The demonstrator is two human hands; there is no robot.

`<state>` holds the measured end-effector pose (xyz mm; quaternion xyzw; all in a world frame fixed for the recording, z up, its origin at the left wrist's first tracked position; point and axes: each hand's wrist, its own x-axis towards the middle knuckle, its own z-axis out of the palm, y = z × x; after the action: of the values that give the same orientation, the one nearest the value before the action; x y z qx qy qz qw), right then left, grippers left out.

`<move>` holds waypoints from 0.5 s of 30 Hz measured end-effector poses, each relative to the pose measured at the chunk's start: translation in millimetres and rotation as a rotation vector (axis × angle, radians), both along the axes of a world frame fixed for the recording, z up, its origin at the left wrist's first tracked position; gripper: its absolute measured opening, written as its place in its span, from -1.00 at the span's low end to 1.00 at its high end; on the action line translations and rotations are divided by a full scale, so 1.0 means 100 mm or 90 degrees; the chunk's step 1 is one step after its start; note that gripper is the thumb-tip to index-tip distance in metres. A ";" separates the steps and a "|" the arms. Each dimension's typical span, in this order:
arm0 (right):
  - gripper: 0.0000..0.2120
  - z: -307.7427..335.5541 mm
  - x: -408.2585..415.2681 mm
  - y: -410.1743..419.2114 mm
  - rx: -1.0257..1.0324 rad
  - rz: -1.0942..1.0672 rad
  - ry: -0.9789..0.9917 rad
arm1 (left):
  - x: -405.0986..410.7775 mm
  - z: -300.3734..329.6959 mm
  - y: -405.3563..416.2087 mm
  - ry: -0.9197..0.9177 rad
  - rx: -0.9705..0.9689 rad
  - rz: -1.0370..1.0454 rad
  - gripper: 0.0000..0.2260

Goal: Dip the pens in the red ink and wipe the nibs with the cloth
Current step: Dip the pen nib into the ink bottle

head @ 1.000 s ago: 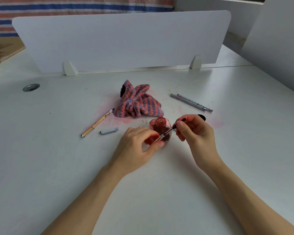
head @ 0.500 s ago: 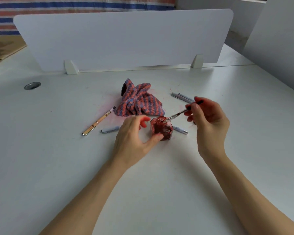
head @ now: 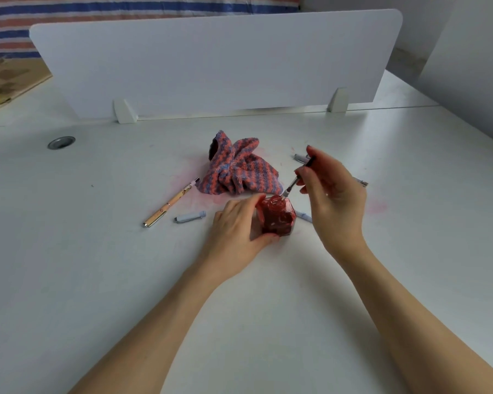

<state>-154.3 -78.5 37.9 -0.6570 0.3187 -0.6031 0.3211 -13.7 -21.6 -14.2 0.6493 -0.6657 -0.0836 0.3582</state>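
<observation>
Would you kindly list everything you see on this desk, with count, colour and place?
Ink bottle: one, red, open, centre of desk, held by left hand.
Pen in hand: one, dark with silver tip, nib at the bottle mouth.
Cloth: one, pink and blue striped, crumpled behind the bottle.
Tan pen: one, left of the cloth.
Pen cap: one, pale blue-grey, beside the tan pen.
Grey pens: partly hidden behind the right hand; count unclear.
Divider: one, white, at back.
Cable hole: one, grey, far left.
Desk: white, pink stains.
Left hand: steadies bottle.
Right hand: holds pen.
</observation>
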 end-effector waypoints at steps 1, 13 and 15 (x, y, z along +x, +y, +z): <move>-0.69 -0.02 0.01 0.00 -0.014 0.007 0.025 | 0.00 0.00 0.00 0.005 -0.008 -0.001 -0.41; -0.63 -0.15 -0.06 0.01 -0.077 0.059 0.188 | -0.05 0.07 0.05 0.002 -0.027 0.015 -0.38; -0.63 -0.15 -0.07 0.02 -0.055 0.078 0.195 | -0.05 0.07 0.05 0.000 -0.024 0.017 -0.38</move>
<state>-161.1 -77.0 22.5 -0.7724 0.2971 -0.4887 0.2762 -18.6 -16.6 -7.3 0.6511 -0.6587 -0.0660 0.3713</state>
